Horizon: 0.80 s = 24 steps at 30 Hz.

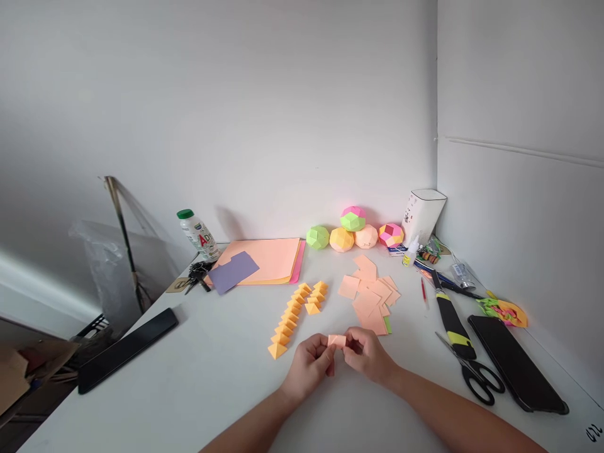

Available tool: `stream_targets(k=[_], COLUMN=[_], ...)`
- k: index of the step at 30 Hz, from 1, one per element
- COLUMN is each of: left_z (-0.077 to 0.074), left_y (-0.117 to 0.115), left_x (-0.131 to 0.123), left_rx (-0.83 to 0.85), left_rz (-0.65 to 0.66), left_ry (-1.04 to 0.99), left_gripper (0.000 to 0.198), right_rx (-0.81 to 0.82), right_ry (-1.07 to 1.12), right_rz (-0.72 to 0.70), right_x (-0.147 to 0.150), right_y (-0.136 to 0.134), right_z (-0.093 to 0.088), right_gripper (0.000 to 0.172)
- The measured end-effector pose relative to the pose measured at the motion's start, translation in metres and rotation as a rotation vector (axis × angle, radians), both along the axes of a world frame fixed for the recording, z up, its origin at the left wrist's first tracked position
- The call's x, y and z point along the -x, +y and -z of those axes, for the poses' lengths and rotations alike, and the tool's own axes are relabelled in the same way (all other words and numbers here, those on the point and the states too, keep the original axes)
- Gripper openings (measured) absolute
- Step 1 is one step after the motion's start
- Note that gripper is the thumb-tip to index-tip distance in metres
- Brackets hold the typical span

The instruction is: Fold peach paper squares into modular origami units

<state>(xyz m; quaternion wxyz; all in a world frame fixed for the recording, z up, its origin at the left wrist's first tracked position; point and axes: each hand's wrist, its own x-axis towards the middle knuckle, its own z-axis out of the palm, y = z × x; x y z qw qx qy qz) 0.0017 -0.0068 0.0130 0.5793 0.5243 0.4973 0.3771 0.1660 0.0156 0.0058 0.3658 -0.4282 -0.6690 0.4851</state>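
Observation:
Between my two hands is a small folded piece of peach paper (pixel 336 341), held just above the white table. My left hand (pixel 311 362) pinches its left end, thumb in front. My right hand (pixel 370 355) grips the right end between thumb and fingers. Left of the hands, folded orange paper units (pixel 289 319) stand in a long row, with a shorter row of orange units (pixel 316 299) beside it. Beyond my right hand lies a loose pile of peach paper squares (pixel 372 299), with a bit of green showing under it.
Several paper balls (pixel 342 239) stand by the wall. Large paper sheets (pixel 267 258) and a purple card (pixel 234 272) lie back left, near a white bottle (pixel 198 234). At right are scissors (pixel 479 374), a cutter knife (pixel 453 321), a black phone (pixel 516 362) and a glue bottle (pixel 410 253).

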Motion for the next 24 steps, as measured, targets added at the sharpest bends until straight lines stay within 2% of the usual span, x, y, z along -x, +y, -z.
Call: stream_targets(k=[9, 14, 16, 18, 19, 20, 22, 24], left_z=[-0.009, -0.011, -0.011, -0.011, -0.012, -0.012, -0.012, -0.012], left_y=[0.002, 0.006, 0.007, 0.006, 0.006, 0.005, 0.005, 0.005], left_x=[-0.001, 0.000, -0.001, -0.002, -0.002, -0.002, -0.002, -0.001], left_rx=[0.045, 0.049, 0.047, 0.061, 0.072, 0.085, 0.080, 0.070], left_rz=[-0.058, -0.110, -0.101, -0.067, -0.062, -0.047, -0.018, 0.012], left_ry=[-0.041, -0.130, -0.140, -0.110, -0.093, -0.073, -0.056, -0.055], left_gripper=[0.033, 0.026, 0.025, 0.024, 0.023, 0.021, 0.020, 0.021], right_rx=[0.025, 0.006, -0.068, -0.288, -0.418, -0.500, -0.635, -0.633], right_ry=[0.020, -0.104, -0.251, -0.437, -0.543, -0.662, -0.863, -1.100], right_rz=[-0.042, -0.063, -0.073, -0.092, -0.055, 0.057, 0.356, 0.598], right_x=[-0.005, -0.005, -0.010, -0.027, -0.042, -0.061, -0.111, -0.170], right_y=[0.002, 0.001, -0.001, 0.000, 0.001, 0.002, 0.003, -0.001], right_z=[-0.005, -0.015, -0.024, -0.036, -0.041, -0.045, -0.046, -0.036], right_gripper=[0.016, 0.013, 0.015, 0.008, 0.007, 0.014, 0.025, 0.037])
